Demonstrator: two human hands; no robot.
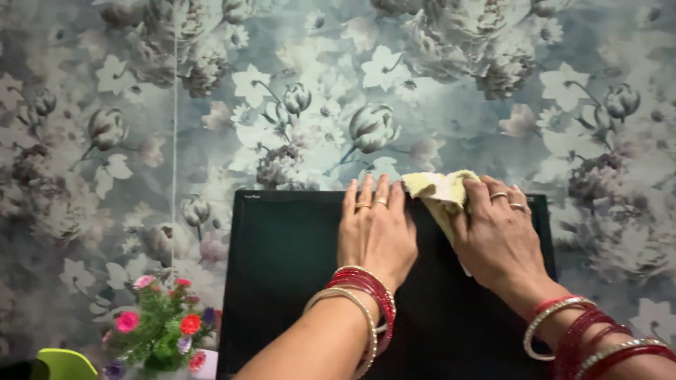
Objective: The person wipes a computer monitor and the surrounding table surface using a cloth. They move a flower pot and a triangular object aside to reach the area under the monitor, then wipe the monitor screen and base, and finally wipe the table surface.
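At the black monitor's upper edge, the right hand clamps a yellow cloth at one o'clock; the left hand lies flat, fingers together. Wiping looks barely begun; most of the screen remains.

Black flat monitor screen cut off at bottom edge; stand and whatever carries it out of view. Yellow folded cloth partly hidden under right hand. Both forearms cropped at bottom. Lime-green rounded object clipped bottom-left, unidentifiable.
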